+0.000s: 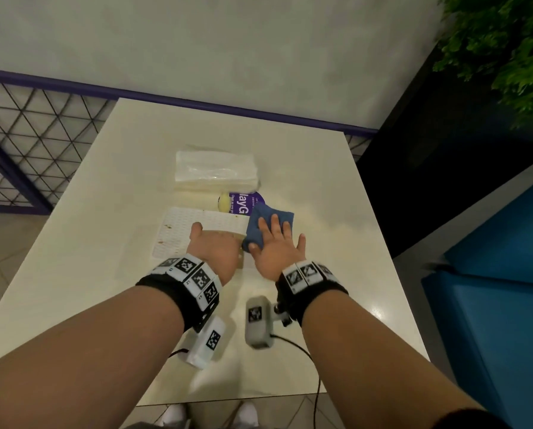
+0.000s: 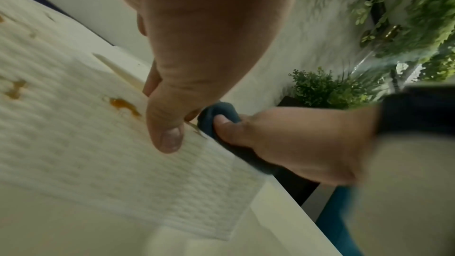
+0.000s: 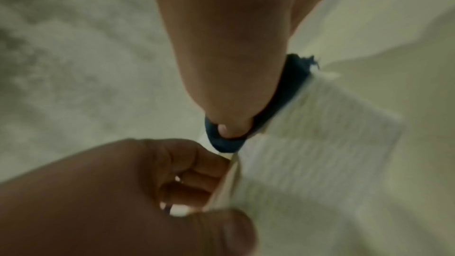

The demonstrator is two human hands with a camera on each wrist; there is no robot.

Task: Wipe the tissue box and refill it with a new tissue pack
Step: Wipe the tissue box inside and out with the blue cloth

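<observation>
The white textured tissue box [image 1: 178, 233] lies flat on the cream table [image 1: 321, 196], with brown stains [image 2: 123, 104] on its upper face. My left hand [image 1: 212, 246] grips its near right end: the thumb [image 2: 167, 133] lies on top and the fingers [image 3: 187, 172] curl under a thin edge. My right hand [image 1: 274, 246] presses a folded blue cloth [image 1: 254, 230] against the box's right end, fingers spread straight and thumb at the cloth's near edge. The new tissue pack [image 1: 215, 168], in clear wrap, lies behind the box.
A purple printed card [image 1: 243, 202] and a small yellow object [image 1: 224, 202] sit between box and pack. A blue seat [image 1: 491, 274] stands to the right of the table, a lattice fence [image 1: 27, 134] to the left, and plants [image 1: 506, 41] at far right.
</observation>
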